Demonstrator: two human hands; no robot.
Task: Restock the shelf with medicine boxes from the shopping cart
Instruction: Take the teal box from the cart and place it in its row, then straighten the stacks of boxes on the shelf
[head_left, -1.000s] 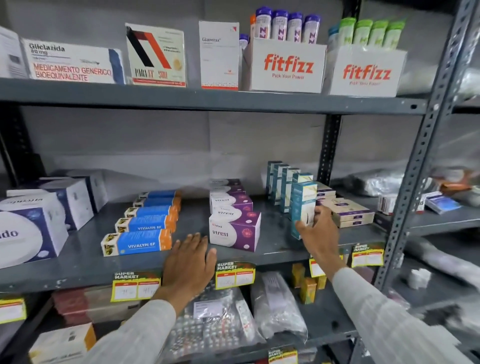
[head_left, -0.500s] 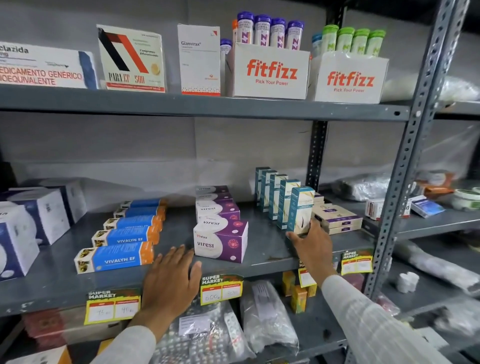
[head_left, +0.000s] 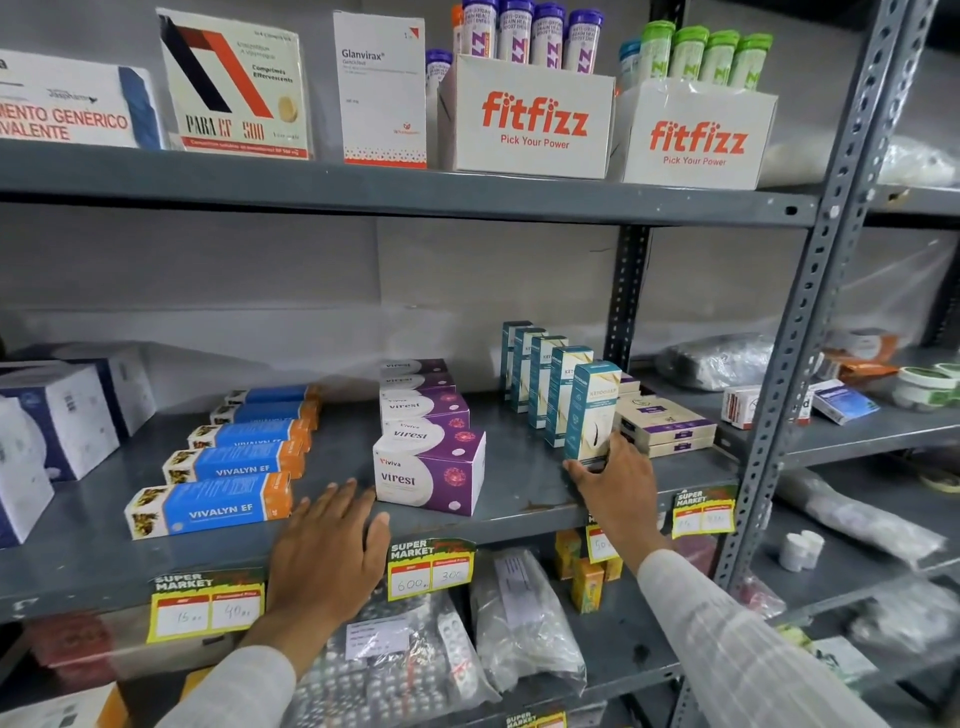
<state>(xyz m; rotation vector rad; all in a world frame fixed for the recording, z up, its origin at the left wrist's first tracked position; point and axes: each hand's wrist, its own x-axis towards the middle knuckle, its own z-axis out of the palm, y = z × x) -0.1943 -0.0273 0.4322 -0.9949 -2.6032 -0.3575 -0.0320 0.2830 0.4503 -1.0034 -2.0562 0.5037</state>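
A row of tall teal medicine boxes stands upright on the grey middle shelf (head_left: 524, 512). My right hand (head_left: 615, 486) grips the base of the front teal box (head_left: 592, 410), which stands on the shelf at the head of that row. My left hand (head_left: 327, 551) lies flat, fingers spread, on the shelf's front edge between the blue-and-orange Vivalyn boxes (head_left: 208, 506) and the purple-and-white Virest boxes (head_left: 428, 470). It holds nothing. The shopping cart is out of view.
Flat cream-and-purple boxes (head_left: 665, 426) lie right of the teal row. Large white-and-blue boxes (head_left: 57, 421) stand at far left. The upper shelf holds Fitfizz tube displays (head_left: 530, 119). A perforated steel upright (head_left: 795, 364) bounds the bay on the right. Bagged blister packs (head_left: 395, 670) fill the shelf below.
The view has shifted a little closer and to the right. My right hand stays at the front teal box, which now stands more squarely in line. The left hand has not moved.
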